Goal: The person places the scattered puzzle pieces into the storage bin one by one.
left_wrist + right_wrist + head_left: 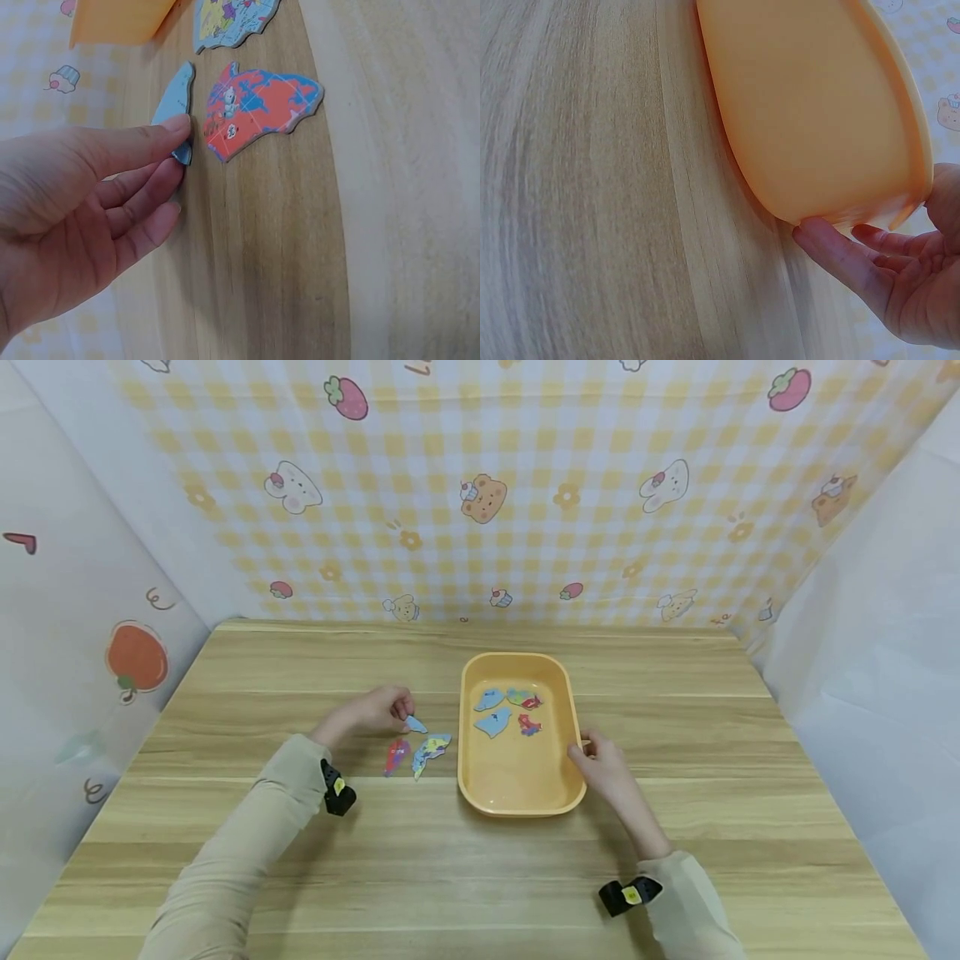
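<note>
Between thumb and fingertips, my left hand [378, 708] pinches a light-blue map puzzle piece [177, 97] just left of the tray. Close by on the table lie a red and purple puzzle piece [396, 755] and a blue, yellow and multicoloured piece [431, 753]. My right hand [604, 767] grips the right side of an orange-yellow plastic tray [517, 777], its thumb on the rim. Inside the tray, toward the back, are two light-blue pieces, a green and red piece [523, 697] and a red piece [529, 725].
Wood-grain tabletop [360, 860] surrounds the tray on every side. A yellow checked cloth [420, 460] with cartoon prints hangs behind the table, and white sheets [885, 635] hang at both sides.
</note>
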A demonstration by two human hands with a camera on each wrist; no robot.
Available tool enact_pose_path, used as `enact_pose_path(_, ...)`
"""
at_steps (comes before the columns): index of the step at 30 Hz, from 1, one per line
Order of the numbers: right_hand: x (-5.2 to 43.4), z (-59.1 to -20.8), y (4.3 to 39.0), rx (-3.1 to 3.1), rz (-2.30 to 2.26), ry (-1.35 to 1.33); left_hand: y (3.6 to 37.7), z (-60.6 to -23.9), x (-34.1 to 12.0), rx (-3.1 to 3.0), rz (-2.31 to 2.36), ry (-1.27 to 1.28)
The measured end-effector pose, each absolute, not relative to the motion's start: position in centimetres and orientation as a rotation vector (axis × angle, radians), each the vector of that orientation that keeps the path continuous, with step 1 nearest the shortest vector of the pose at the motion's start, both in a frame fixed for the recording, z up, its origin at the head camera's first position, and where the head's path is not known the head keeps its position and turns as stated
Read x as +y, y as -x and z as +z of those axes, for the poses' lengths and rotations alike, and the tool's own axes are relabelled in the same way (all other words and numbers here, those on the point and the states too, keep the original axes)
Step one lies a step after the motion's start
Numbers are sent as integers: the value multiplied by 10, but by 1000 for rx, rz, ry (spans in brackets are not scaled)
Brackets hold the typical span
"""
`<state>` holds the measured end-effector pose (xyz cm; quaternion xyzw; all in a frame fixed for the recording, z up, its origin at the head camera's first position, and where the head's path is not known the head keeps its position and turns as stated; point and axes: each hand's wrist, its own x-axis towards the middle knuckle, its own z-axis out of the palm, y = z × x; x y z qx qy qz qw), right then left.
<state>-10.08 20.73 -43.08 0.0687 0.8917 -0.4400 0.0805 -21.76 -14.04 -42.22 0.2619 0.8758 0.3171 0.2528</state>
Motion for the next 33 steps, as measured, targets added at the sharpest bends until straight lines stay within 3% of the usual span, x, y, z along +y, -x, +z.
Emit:
enact_pose_path(13, 207, -430, 101, 2682, -1308, -210, 225, -415, -148, 2353, 857, -758)
enact_pose_path(33, 208, -431, 102, 2690, -1303, -207, 217, -372, -110, 2294, 948, -799)
